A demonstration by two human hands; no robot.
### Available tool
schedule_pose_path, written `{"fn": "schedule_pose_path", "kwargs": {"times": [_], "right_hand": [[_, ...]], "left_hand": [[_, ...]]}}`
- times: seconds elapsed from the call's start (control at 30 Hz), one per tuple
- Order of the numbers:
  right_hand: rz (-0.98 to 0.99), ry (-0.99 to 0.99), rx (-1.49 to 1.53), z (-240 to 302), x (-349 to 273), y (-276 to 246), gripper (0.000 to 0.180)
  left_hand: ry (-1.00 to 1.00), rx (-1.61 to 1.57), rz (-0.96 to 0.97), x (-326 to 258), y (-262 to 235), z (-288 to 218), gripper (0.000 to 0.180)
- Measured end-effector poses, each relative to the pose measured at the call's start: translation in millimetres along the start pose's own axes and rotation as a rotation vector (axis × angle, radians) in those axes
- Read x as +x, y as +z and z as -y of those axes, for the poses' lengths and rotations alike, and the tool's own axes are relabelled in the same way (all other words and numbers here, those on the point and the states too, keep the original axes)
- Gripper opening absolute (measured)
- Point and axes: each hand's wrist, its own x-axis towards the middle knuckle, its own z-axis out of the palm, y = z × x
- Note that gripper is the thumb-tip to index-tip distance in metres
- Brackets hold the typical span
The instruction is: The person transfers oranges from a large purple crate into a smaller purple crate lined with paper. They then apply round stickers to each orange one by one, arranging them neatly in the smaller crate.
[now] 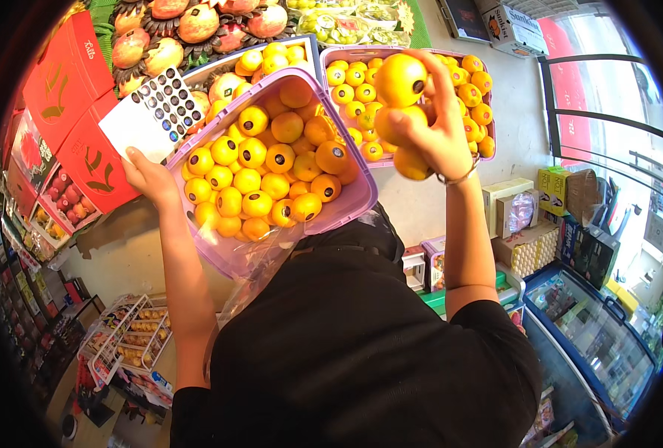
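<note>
Between the thumb and fingers of my left hand (pixel 149 179) is a white sheet (pixel 134 125) bearing rows of dark round stickers. It sticks out past the left rim of a purple plastic basket (pixel 350 205), which leans tilted in front of my body. Inside lie many oranges (pixel 251 153), several with a dark round sticker. Raised to the right of the basket, my right hand (pixel 445 138) is closed around oranges (pixel 401 81), three of them showing one above another. The top one carries a dark sticker. Part of the lower ones is hidden by my fingers.
Behind my right hand stands a second purple basket (pixel 330 54) of stickered oranges. Pomegranate-like fruits (pixel 197 24) lie at the far left, beside red gift boxes (pixel 70 67). Glass-topped freezers (pixel 600 328) and stacked cartons (pixel 525 246) line the right side. A white rack (pixel 141 332) stands lower left.
</note>
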Motion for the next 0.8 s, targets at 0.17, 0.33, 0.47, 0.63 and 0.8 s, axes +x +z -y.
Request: {"fn": "schedule_pose_path", "kwargs": {"times": [0.17, 0.33, 0.47, 0.63, 0.8], "right_hand": [[-0.364, 0.173, -0.597, -222, 13, -90, 0.066], [-0.644, 0.200, -0.674, -337, -9, -76, 0.082], [-0.774, 0.210, -0.176, -330, 4, -87, 0.046], [-0.656, -0.302, -0.191, -144, 33, -20, 0.023], [0.583, -0.904, -0.880, -45, 7, 58, 0.028]], "left_hand": [[-0.039, 0.041, 0.037, 4, 2, 3, 0.038], [0.006, 0.093, 0.090, 9, -5, 10, 0.037], [0.019, -0.011, 0.029, 6, 5, 8, 0.036], [0.025, 0.080, 0.038, -4, 1, -3, 0.034], [0.004, 0.168, 0.082, -2, -2, -12, 0.034]]}}
